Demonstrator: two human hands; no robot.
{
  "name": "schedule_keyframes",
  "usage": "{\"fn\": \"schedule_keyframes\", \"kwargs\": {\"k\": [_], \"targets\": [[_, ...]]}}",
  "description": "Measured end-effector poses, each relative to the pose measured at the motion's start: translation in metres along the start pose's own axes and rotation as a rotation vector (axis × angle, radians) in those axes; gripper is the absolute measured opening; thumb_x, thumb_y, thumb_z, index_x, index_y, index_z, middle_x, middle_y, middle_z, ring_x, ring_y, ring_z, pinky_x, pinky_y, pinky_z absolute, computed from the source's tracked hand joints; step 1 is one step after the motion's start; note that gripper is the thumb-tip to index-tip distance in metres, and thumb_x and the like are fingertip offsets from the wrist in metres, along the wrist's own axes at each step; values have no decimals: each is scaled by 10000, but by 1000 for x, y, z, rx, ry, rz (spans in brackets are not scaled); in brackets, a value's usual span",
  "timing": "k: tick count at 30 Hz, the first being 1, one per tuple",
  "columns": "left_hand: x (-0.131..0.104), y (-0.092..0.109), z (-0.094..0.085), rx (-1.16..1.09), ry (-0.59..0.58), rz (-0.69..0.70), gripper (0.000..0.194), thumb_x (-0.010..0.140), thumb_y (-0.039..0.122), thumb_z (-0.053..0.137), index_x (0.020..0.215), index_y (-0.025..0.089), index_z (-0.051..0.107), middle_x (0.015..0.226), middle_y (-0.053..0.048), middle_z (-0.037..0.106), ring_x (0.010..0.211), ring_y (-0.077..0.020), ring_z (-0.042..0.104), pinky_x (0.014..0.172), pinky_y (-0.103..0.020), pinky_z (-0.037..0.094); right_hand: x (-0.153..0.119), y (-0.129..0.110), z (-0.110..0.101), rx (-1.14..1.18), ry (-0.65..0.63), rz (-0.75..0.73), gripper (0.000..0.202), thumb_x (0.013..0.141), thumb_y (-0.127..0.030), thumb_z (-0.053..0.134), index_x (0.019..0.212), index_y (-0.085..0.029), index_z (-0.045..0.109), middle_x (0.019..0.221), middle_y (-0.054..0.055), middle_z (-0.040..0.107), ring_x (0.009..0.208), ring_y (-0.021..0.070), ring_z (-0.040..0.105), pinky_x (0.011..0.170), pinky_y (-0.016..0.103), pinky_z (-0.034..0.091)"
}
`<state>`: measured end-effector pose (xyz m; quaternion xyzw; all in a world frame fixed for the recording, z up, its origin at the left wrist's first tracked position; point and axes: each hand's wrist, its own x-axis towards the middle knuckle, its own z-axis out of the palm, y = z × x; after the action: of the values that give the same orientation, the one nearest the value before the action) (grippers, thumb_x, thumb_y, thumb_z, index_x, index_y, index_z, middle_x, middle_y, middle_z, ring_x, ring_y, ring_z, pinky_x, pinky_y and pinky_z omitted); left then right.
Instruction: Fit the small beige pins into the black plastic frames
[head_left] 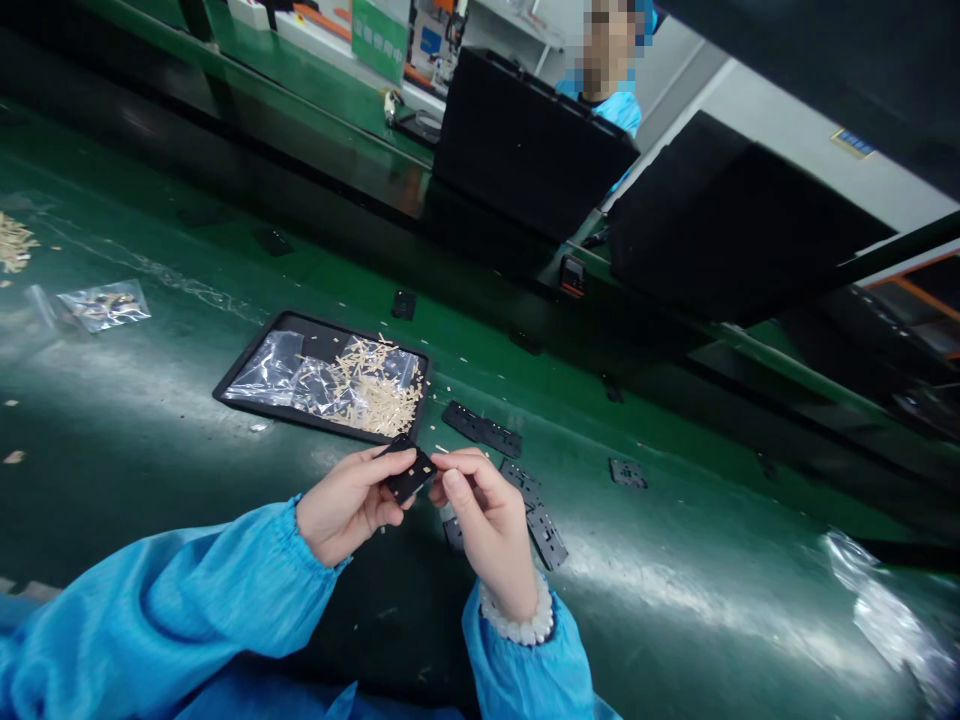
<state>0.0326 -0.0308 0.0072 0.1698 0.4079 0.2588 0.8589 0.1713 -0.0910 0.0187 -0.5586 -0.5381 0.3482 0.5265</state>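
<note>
My left hand point(356, 500) grips a small black plastic plate point(409, 478) with a few beige pieces on its face. Close against the plate's right edge, my right hand point(484, 515) pinches with thumb and forefinger; a thin pale sliver shows at the fingertips, too small to name. Just beyond the hands lies a black tray point(322, 425) holding clear plastic bags point(274, 370) and a heap of small beige strips point(382, 395). Several flat black plastic parts point(484, 430) rest to the right, some partly hidden behind my right hand.
More black plates point(628, 473) are scattered over the green tabletop point(675, 560). A bag of small pieces point(109, 305) and a beige pile point(13, 243) lie at left. Crumpled clear plastic point(892, 620) is at right. Behind dark panels point(525, 140) stands a person in blue point(619, 108).
</note>
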Motion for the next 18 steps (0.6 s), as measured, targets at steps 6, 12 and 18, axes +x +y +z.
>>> {"fn": "schedule_keyframes", "kwargs": {"k": [6, 12, 18], "targets": [[-1, 2, 3, 50, 3, 19, 124, 707, 196, 695, 646, 109, 631, 502, 14, 556, 396, -58, 512, 327, -109, 452, -2, 2, 7, -68, 54, -43, 74, 852, -198, 551, 835, -189, 622, 761, 13, 614, 654, 120, 610, 596, 248, 531], [-3, 1, 2, 181, 54, 201, 271, 603, 306, 775, 668, 143, 568, 528, 31, 565, 431, -86, 519, 360, -166, 466, -15, 6, 11, -458, 115, -360, 165, 822, -138, 587, 967, -189, 649, 855, 75, 668, 756, 165, 639, 677, 295, 541], [-9, -15, 2, 601, 244, 601, 223, 659, 361, 721, 715, 185, 594, 578, 3, 620, 527, -143, 585, 523, -223, 511, -14, 10, 3, -45, 56, 49, 90, 823, -228, 574, 885, -175, 611, 605, -24, 627, 482, 103, 606, 464, 207, 512]]}}
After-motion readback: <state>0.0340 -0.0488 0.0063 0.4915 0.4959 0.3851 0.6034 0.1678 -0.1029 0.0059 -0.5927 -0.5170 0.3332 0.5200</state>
